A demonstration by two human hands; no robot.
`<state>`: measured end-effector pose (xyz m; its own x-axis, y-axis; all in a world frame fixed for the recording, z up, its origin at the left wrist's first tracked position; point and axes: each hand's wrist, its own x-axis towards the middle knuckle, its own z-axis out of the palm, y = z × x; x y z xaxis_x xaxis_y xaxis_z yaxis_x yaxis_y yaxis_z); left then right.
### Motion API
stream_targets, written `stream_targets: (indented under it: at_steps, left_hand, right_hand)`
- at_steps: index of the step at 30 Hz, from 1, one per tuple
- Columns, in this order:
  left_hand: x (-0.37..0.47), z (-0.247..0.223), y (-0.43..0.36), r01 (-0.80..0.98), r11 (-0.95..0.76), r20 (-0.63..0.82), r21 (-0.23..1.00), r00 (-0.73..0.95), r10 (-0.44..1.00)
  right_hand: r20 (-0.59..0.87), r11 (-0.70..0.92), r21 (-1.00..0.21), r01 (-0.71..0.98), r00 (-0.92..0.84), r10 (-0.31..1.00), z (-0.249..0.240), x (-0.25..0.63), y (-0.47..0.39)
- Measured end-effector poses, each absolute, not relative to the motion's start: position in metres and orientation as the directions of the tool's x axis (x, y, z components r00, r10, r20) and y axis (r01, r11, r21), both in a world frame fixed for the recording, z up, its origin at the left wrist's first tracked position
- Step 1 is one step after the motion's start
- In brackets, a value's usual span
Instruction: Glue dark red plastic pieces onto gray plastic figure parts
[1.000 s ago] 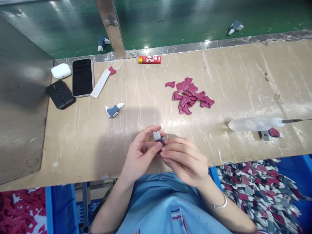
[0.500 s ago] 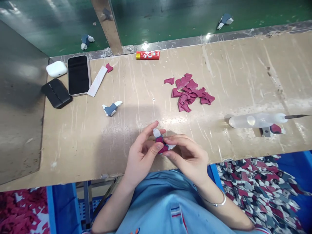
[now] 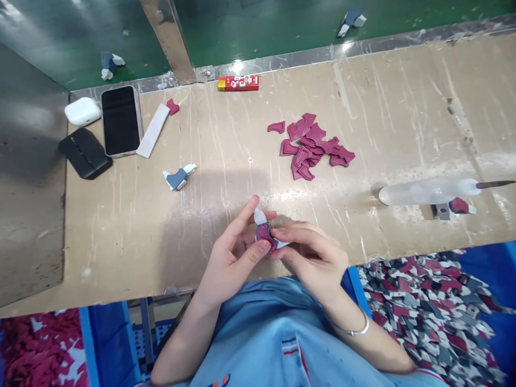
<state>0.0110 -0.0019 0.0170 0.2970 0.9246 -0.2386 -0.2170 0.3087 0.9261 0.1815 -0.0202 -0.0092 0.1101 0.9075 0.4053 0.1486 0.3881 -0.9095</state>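
Note:
My left hand point(image 3: 234, 258) grips a small maroon, white and blue-grey part point(image 3: 264, 231) between thumb and fingers, its white tip pointing up. From the right, the fingertips of my right hand point(image 3: 312, 258) pinch the same part at its lower white end. Beyond my hands lies a heap of maroon pieces point(image 3: 306, 153). A blue-grey and white part point(image 3: 179, 177) rests on the worktable point(image 3: 226, 145) to the left, untouched.
At left are a phone point(image 3: 121, 121), a white case point(image 3: 83, 112), a black case point(image 3: 85, 153) and a white strip point(image 3: 153, 130). A red packet point(image 3: 238, 83) lies at the back. A translucent bottle point(image 3: 429, 192) lies right. Below, blue bins point(image 3: 110, 338) hold pieces.
The view has shifted slightly. The maroon face of the held part now shows more fully beside my left thumb. Both hands keep their grip.

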Motion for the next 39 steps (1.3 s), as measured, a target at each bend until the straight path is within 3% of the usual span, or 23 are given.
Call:
stream_targets:
  at_steps: [11, 17, 29, 35, 39]
  left_hand:
    - [0.019, 0.015, -0.001, -0.274, 0.296, -0.240, 0.915, 0.219, 0.946]
    - [0.022, 0.019, 0.001, -0.245, 0.204, -0.179, 0.948, 0.121, 0.976]
    - [0.030, 0.019, -0.004, -0.291, 0.146, -0.144, 0.945, 0.030, 0.989]
    - [0.023, 0.019, -0.002, -0.226, 0.223, -0.207, 0.948, 0.092, 0.974]
    - [0.018, 0.019, 0.000, -0.206, 0.213, -0.189, 0.955, 0.131, 0.973]
  right_hand:
    - [0.468, 0.444, -0.879, 0.175, 0.132, 0.874, -0.006, 0.178, -0.020]
    - [0.264, 0.269, -0.963, -0.023, 0.120, 0.957, -0.003, 0.180, -0.022]
    - [0.194, 0.204, -0.978, -0.051, 0.149, 0.969, -0.002, 0.170, -0.023]
    - [0.136, 0.132, -0.987, -0.091, -0.047, 0.990, -0.003, 0.191, -0.017]
    - [0.113, 0.116, -0.993, 0.016, -0.103, 0.988, 0.001, 0.203, -0.010]
